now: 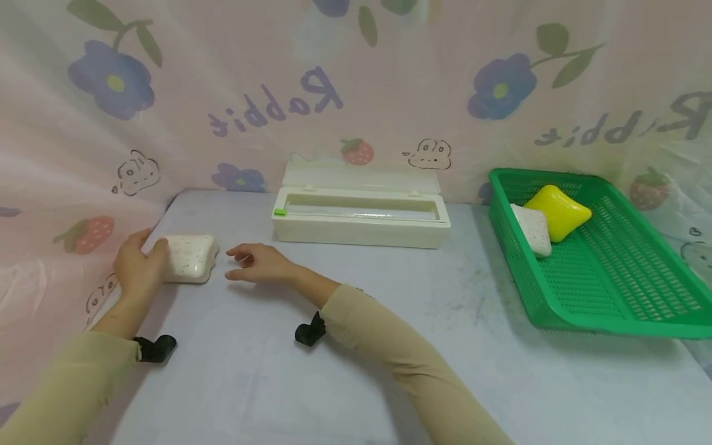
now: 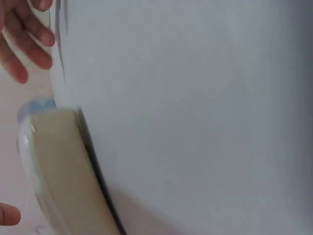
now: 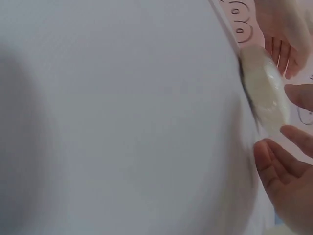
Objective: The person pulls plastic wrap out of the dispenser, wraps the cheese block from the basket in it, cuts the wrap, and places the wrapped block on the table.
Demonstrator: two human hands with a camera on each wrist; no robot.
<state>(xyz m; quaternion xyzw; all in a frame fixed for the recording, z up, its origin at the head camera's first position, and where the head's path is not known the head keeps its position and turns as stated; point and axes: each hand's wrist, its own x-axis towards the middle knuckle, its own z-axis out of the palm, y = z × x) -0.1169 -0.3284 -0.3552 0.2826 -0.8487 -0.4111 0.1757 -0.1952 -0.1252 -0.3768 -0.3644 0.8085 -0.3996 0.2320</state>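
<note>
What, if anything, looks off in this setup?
The backdrop lettering reads mirrored, as if hung back to front. Faint grey smudges mark the tabletop right of the white box. No visible spill or damage.

Free tabletop (image 1: 434, 296), right hand (image 1: 260, 263) to basket (image 1: 614, 269)

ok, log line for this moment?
left hand: beside white block, contact unclear | right hand: empty, near block's right side | green basket: second white block, yellow block | white box: lid up
</note>
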